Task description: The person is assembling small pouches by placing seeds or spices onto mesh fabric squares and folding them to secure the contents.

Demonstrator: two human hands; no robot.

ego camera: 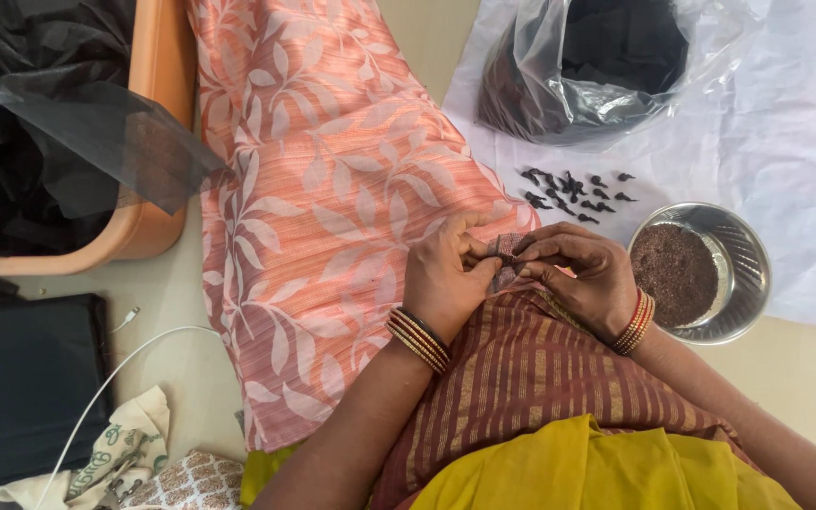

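Pale beige flooring [805, 378] runs under everything, partly covered by a white plastic sheet [805, 142] whose far edges run out of view. Both forearms enter from the bottom edge, and the person's lap is draped in maroon striped cloth [521, 368] over yellow fabric [597, 467]. What sits between the fingertips is hard to make out: a small dark pod-like piece [506, 253], mostly covered by the fingers, brownish and wrinkled where it shows. The left hand [446, 274] pinches it from one side with fingers curled closed around it, and the right hand [578, 269] pinches the other end, fingers bent tightly on it (both wrists wear red and gold bangles). Just beside the right hand stands a round steel bowl [743, 274] filled with brown grainy powder [677, 274]. Beyond it lie scattered small black pieces [573, 189], and a crumpled clear plastic bag of dark material [587, 76], cut off at the top. An orange plastic tub [158, 123] with black netting sits far left, only partly visible.
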